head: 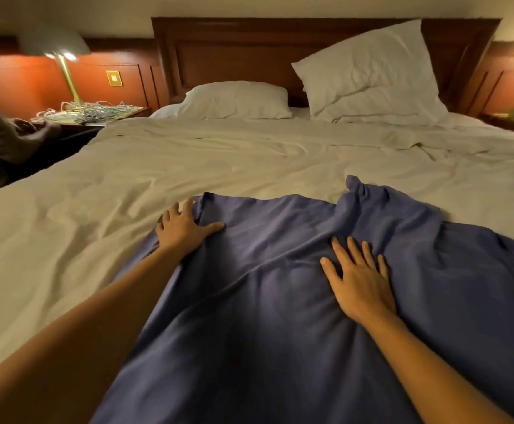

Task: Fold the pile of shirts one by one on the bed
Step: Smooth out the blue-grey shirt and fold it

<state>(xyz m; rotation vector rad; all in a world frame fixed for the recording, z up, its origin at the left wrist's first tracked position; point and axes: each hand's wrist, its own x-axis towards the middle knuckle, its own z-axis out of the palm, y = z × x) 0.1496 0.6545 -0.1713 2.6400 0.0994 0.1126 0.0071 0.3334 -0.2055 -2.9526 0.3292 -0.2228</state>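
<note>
A blue-purple shirt (268, 301) lies spread out and creased on the white bed (127, 179), reaching from the near edge toward the middle. My left hand (182, 228) rests flat with spread fingers on the shirt's far left corner. My right hand (359, 280) presses flat on the middle right of the shirt, fingers straight. The shirt's far right corner is bunched up in a ridge. No other shirts show in this view.
Two white pillows (237, 101) (371, 75) lean at the wooden headboard (234, 47). On the left, a bedside table (93, 113) carries a lamp and tangled cables. Another person's hand (32, 130) shows at the far left edge.
</note>
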